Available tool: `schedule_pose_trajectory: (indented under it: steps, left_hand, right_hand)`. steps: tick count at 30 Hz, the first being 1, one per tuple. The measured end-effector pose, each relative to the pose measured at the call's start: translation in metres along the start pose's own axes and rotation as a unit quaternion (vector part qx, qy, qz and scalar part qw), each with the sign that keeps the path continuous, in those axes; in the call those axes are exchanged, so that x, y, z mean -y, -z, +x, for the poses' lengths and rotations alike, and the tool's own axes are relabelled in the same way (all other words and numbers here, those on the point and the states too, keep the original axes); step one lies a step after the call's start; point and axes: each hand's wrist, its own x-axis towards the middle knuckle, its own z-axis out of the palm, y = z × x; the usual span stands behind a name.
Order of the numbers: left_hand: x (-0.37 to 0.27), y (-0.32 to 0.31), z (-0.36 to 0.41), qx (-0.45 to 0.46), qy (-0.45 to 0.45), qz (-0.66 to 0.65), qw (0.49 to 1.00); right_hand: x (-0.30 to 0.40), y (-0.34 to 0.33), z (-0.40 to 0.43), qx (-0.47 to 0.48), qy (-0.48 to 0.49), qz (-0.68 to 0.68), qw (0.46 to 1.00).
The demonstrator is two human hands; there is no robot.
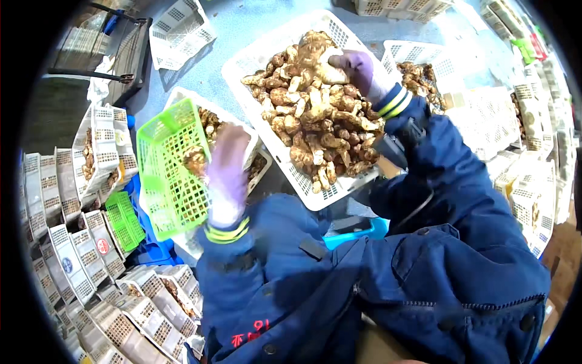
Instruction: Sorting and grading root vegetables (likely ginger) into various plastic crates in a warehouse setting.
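A large white perforated plastic crate (236,75) in front of me is heaped with brown-and-cream mushrooms (313,109). Over its far part, my right hand (357,68), in a purple-and-white glove, grips the pale stem of a large mushroom (329,70). My left hand (229,161), gloved alike and blurred by motion, is above the right side of a bright green plastic basket (170,125). A brown mushroom (194,160) shows beside its fingers in that basket. Blur hides whether the hand touches it.
Beneath the green basket is a white crate with mushrooms (209,123). Another crate of mushrooms (420,79) stands right of the big one. A white basket (182,34) rests on the blue surface (218,52). Stacked white crates (109,291) fill the left side; more (529,200) stand right.
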Motion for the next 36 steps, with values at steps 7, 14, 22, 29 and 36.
schedule_pose_trajectory:
  steps: [7,14,22,29,36]
  left_hand:
    - [-0.066,-0.079,0.041,-0.150,0.264,-0.618,0.725]
    - [-0.029,-0.102,-0.042,-0.026,0.249,-0.488,0.836]
    - [-0.058,-0.102,-0.015,-0.079,0.331,-0.620,0.707]
    - [-0.017,-0.090,0.056,0.014,0.405,-0.419,0.813]
    - [0.074,-0.161,0.071,0.082,0.109,0.098,0.986]
  right_hand:
    - [0.017,-0.085,-0.078,0.049,0.219,-0.111,0.968]
    - [-0.002,-0.116,-0.099,0.223,-0.070,0.097,0.968]
    - [-0.007,-0.111,-0.101,0.092,-0.244,0.131,0.956]
    - [0.011,0.084,-0.073,-0.123,-0.126,-0.213,0.961]
    - [-0.013,0.132,-0.056,-0.080,-0.017,-0.614,0.785]
